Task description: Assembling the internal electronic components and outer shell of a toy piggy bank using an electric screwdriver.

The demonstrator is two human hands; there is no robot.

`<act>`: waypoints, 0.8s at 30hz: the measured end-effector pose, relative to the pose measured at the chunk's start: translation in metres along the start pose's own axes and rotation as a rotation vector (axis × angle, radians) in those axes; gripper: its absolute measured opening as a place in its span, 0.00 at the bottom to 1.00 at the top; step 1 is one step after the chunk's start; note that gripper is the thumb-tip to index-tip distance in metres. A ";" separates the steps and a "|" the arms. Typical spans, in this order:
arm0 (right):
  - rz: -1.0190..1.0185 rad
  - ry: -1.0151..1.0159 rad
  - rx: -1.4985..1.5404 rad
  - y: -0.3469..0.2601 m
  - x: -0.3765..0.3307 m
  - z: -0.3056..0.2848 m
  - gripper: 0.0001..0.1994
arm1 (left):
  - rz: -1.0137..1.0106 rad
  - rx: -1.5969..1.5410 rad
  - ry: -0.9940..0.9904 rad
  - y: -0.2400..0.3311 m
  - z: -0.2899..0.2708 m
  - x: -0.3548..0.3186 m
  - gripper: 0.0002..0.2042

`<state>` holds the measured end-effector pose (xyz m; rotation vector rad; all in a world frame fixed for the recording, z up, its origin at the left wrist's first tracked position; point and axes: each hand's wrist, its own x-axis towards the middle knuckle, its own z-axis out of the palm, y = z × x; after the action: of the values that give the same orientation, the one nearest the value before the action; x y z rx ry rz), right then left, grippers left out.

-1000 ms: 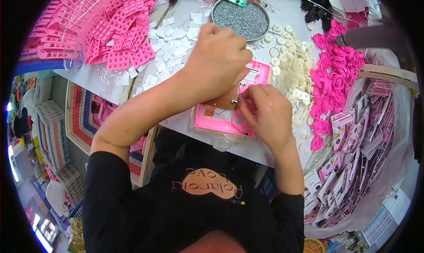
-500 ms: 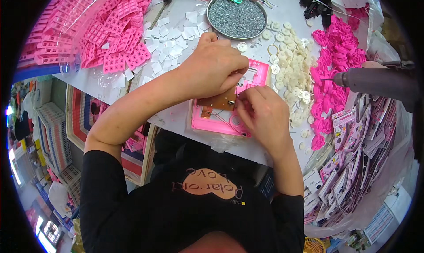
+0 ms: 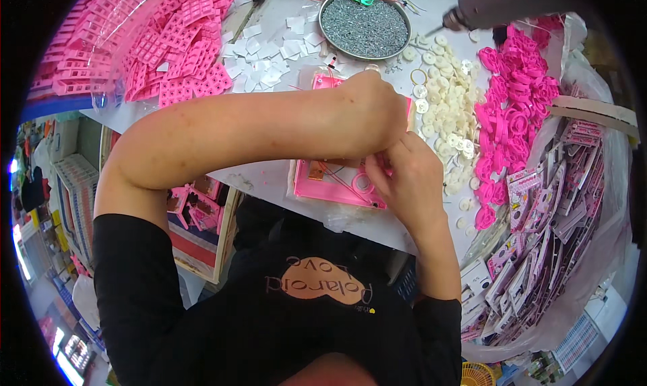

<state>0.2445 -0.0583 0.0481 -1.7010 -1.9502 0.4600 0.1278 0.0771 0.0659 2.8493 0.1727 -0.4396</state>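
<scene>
Pink tray: a flat pink plastic tray (image 3: 330,187) is lying on the white worktop (image 3: 269,177) just in front of the person, with a small brown circuit piece (image 3: 315,172) and thin red wires sitting in it.
Right hand: the right hand (image 3: 404,177) is curling over the tray's right part, its fingertips pinching something small that cannot be made out.
Left hand: the left hand (image 3: 374,113) is reaching across the body, bending down over the tray's far edge, fingers closed and hidden; what they are gripping cannot be told.
Beside the tray: white round discs (image 3: 448,113) are spreading to the right, with pink rings (image 3: 515,110) heaped beyond them.
Farther back: white square chips (image 3: 269,49) are lying scattered, near a round metal dish of grey screws (image 3: 364,25).
Far left: pink grid-shaped frames (image 3: 182,56) are piling up.
Far right: a power screwdriver (image 3: 499,5) is hanging over the worktop.
</scene>
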 end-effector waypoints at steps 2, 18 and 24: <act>0.015 0.009 0.013 0.000 0.000 -0.001 0.06 | -0.026 -0.033 -0.040 0.001 -0.001 0.004 0.10; -0.033 0.213 0.078 0.025 0.020 0.014 0.04 | -0.278 -0.373 0.225 -0.027 0.009 -0.012 0.05; -0.060 0.195 0.023 0.026 0.021 0.017 0.07 | -0.299 -0.410 0.226 -0.026 0.009 -0.015 0.06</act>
<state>0.2542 -0.0317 0.0228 -1.6042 -1.8425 0.2815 0.1067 0.0986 0.0566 2.4628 0.6557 -0.1141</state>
